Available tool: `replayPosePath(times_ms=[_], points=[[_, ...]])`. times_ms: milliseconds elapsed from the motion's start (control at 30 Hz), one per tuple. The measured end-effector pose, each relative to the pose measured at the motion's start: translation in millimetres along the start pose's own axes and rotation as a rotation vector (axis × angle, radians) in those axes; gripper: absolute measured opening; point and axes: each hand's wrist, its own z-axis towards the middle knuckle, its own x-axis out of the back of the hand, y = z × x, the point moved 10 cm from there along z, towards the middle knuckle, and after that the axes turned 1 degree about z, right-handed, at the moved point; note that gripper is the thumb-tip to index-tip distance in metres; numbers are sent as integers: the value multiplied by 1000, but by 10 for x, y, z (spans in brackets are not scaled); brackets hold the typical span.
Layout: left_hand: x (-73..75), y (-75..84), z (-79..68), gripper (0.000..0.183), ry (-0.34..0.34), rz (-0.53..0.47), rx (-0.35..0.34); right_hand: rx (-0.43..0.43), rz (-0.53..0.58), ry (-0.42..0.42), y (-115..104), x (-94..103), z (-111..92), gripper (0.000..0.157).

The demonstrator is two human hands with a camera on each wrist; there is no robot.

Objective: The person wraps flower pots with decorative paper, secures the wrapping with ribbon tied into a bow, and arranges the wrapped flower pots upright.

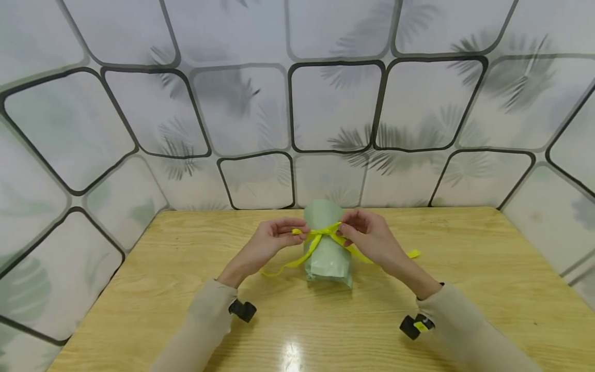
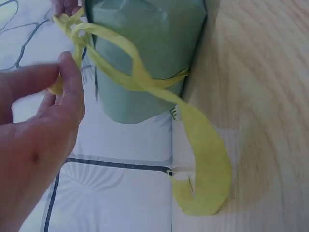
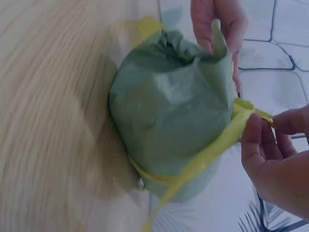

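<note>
A roll-shaped bundle in pale green wrapping (image 1: pixel 329 261) lies on the table, with a yellow ribbon (image 1: pixel 322 233) tied around it in a bow on top. My left hand (image 1: pixel 274 240) pinches a loop of the bow at its left side; in the left wrist view the thumb and fingers meet on the ribbon (image 2: pixel 205 159). On the opposite side my right hand (image 1: pixel 367 235) pinches the other loop between thumb and fingers, as the right wrist view also shows. Loose ribbon tails trail down both sides onto the table. The bundle's near end is gathered and crumpled (image 3: pixel 178 53).
The wooden table (image 1: pixel 162 305) extends around the bundle on all sides. Behind it and at both sides stands a pale patterned backdrop (image 1: pixel 334 108) with dark outlines and leaf prints. A small black device (image 1: pixel 243 310) sits at each wrist.
</note>
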Motion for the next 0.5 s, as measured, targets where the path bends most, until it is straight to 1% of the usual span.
replayPosePath(times_ms=[67, 167, 233, 267, 300, 333, 400, 500], points=[[41, 17, -6, 32, 26, -50, -6, -33, 71, 19, 1, -23, 16, 17], [67, -1, 7, 31, 67, -53, -3, -73, 157, 37, 31, -43, 38, 22], [63, -25, 23, 29, 81, -4, -7, -86, 155, 39, 61, -26, 41, 23], [55, -39, 32, 28, 84, 30, -9, -88, 134, 37, 77, -4, 35, 23], [48, -52, 39, 26, 87, 66, -12, -84, 92, 35, 97, 25, 27, 22], [45, -61, 44, 25, 89, 99, -17, -73, 28, 36, 111, 67, 14, 20], [42, -80, 54, 24, 89, 157, -29, -17, -144, 36, 112, 150, -24, 18], [43, -78, 67, 22, 92, 208, -37, 124, -418, 41, 70, 220, -90, 19]])
